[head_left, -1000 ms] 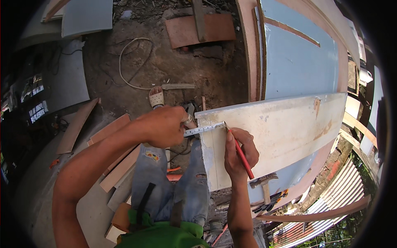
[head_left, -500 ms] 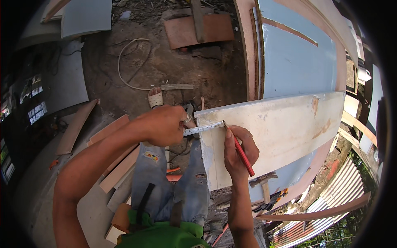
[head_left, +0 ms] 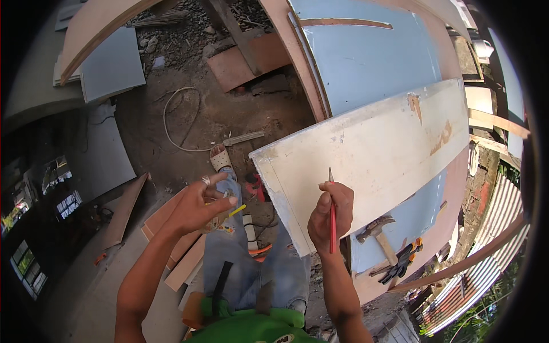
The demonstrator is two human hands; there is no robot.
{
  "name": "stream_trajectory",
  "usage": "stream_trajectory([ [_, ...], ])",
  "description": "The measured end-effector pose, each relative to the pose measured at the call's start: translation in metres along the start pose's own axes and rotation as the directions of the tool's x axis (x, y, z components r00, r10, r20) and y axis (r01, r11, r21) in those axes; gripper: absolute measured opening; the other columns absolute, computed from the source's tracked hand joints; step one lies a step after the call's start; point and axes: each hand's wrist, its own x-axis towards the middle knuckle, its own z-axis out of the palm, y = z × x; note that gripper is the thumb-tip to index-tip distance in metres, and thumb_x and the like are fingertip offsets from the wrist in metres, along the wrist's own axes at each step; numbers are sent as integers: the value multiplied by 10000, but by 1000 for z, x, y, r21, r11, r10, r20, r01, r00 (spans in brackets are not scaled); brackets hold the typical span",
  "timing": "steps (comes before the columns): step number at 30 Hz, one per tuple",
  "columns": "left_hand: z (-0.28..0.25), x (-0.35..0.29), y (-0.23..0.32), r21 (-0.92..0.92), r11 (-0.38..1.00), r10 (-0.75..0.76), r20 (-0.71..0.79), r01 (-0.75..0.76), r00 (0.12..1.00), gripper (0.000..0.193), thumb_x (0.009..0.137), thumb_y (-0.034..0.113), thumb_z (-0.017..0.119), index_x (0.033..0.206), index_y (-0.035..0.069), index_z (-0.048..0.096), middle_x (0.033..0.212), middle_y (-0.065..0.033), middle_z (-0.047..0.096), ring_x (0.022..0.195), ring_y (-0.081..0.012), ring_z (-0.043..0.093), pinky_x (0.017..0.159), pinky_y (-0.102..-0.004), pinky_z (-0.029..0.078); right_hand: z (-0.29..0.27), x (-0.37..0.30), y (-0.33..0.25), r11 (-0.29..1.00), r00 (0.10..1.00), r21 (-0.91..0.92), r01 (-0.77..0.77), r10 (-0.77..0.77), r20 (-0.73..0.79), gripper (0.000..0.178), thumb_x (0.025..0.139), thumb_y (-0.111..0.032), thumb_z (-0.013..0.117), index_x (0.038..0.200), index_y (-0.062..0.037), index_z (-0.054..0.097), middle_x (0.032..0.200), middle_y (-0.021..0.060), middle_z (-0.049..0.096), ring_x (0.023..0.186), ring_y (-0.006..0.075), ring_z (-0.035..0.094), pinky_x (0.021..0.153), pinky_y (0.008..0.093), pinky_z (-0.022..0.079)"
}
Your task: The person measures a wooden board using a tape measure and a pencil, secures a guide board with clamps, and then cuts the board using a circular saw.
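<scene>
My left hand [head_left: 200,207] is over my left thigh, its fingers spread and a ring on one of them. Just below its thumb shows a narrow yellow strip [head_left: 237,210], which looks like tape-measure blade; whether it touches the hand I cannot tell. A red pencil [head_left: 333,220] is gripped in my right hand [head_left: 331,208], its dark tip pointing away from me. That hand is over the near part of a stained, off-white board [head_left: 377,148] with a rough left edge. A faint line runs along the board near that edge.
Under the board lies a larger blue panel [head_left: 366,63]. A hammer [head_left: 378,237] and black-and-orange gloves [head_left: 403,263] rest on its near part. Wooden strips [head_left: 186,260] lie to my left. A pale cable [head_left: 168,114] loops over the dirt floor. Corrugated sheet [head_left: 486,246] is at right.
My left hand has come away from the board's edge and opened, and the measuring blade no longer lies across the board. The pencil now points more straight ahead. The view has shifted and turned.
</scene>
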Motion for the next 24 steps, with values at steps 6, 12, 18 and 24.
stream_trajectory([
  [6,51,-70,-51,-556,710,-429,145,432,892,276,850,217,668,945,-39,629,936,-193,672,762,-251,695,682,-364,593,-80,-69,2,956,955,-23,-293,293,37,146,921,-58,643,1066,-48,658,852,79,643,809,240,607,713,356,446],
  [12,94,-148,-66,-463,724,-384,346,511,856,322,788,104,596,1064,-61,594,1003,-202,647,834,-303,674,727,-431,590,-168,-133,17,898,907,183,-401,417,-64,197,1000,-173,542,1061,-20,649,760,109,618,685,244,600,654,357,464],
  [18,84,-241,-58,-432,572,-622,326,698,712,410,768,156,655,1123,-47,621,1028,-225,642,864,-325,668,797,-424,564,-251,-190,56,788,821,296,-539,570,-22,195,992,-186,542,1049,-25,636,807,127,573,747,295,559,688,374,431],
  [24,112,-295,-75,-246,745,-631,38,620,775,370,779,157,643,1083,-52,627,993,-220,649,837,-318,669,772,-417,557,-332,-263,106,599,672,-307,-740,640,-373,307,1000,-269,518,918,-8,657,909,208,485,875,357,521,783,447,422],
])
